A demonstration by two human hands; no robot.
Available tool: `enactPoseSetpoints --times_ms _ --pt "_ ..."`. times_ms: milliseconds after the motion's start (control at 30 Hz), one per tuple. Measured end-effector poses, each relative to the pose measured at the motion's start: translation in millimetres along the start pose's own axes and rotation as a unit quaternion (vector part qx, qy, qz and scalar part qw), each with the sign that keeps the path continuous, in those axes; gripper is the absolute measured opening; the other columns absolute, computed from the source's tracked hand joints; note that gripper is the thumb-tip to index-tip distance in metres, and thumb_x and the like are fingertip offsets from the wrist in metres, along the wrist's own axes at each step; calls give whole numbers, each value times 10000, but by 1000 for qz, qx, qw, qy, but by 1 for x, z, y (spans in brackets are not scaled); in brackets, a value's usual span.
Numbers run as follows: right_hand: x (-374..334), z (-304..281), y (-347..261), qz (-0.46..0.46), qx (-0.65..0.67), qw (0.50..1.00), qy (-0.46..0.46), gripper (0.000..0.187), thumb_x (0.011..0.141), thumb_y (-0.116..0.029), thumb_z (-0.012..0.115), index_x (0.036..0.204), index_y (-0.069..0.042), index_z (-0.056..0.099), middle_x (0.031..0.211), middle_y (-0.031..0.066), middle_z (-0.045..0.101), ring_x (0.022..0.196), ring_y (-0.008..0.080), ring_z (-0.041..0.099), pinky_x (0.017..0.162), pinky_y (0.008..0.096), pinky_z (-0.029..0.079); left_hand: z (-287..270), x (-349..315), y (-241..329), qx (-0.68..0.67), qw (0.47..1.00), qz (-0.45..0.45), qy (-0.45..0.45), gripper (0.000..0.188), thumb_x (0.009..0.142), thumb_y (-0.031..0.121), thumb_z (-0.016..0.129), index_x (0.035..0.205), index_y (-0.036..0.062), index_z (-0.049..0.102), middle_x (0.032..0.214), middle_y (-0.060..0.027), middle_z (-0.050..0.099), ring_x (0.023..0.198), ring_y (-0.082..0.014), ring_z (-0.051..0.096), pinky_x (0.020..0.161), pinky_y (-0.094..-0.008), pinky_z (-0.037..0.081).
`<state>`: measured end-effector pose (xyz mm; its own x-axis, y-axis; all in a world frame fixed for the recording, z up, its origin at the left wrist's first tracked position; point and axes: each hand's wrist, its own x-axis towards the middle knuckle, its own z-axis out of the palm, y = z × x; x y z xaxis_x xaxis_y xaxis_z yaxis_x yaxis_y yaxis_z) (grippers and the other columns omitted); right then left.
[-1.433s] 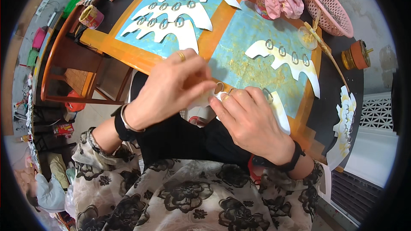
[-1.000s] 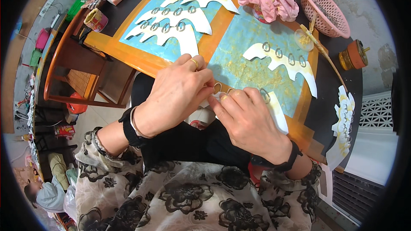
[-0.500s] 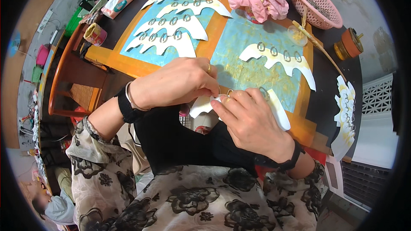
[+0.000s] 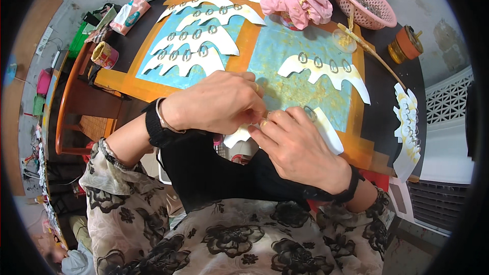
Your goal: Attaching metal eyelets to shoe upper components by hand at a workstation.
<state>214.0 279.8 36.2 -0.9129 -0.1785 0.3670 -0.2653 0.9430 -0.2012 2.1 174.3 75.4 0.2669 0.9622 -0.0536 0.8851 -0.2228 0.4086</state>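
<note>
Left hand (image 4: 219, 103) and right hand (image 4: 305, 147) pinch the white piece (image 4: 329, 133) between them, maybe fixing rings (image 4: 310, 113); next needs pressing.

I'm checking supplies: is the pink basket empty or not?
Not empty: a heap of small grey pieces shows inside the pink basket; exactly how full, I cannot tell.
</note>
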Motion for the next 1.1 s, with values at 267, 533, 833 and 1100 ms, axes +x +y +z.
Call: enactPoseSetpoints --times_ms 267,533,833,1100 --pt "0 -2 -2 1 -23 1000 9 294 835 -158 758 1069 2 683 991 62 626 985 227 569 883 369 435 29 -19 -10 -6 986 52 160 150 813 71 795 920 141 715 962 14 642 961 -265 603 825 -409 480" --pt "1 -2 -3 15 -1 1000 10 399 820 -126 740 1177 44 688 974 81 622 969 227 572 866 371 432 56 -42 -16 -15 976 31 215 236 798 7 801 980 142 734 1064 12 681 1136 -247 675 923 -405 508" --pt "-6 6 -5 26 -27 999 30 413 837 -125 722 1206 58 693 1017 74 622 1037 227 585 895 398 435 54 -41 -20 -22 969 69 237 275 755 -44 812 968 121 759 1035 14 680 1156 -278 669 910 -394 550" --pt "-9 11 -10 68 -17 997 -7 466 810 -51 702 1273 7 696 1171 67 660 1098 235 597 993 455 437 64 -53 8 202 936 30 285 243 728 141 751 970 128 748 1060 4 633 1002 -237 620 801 -373 491"
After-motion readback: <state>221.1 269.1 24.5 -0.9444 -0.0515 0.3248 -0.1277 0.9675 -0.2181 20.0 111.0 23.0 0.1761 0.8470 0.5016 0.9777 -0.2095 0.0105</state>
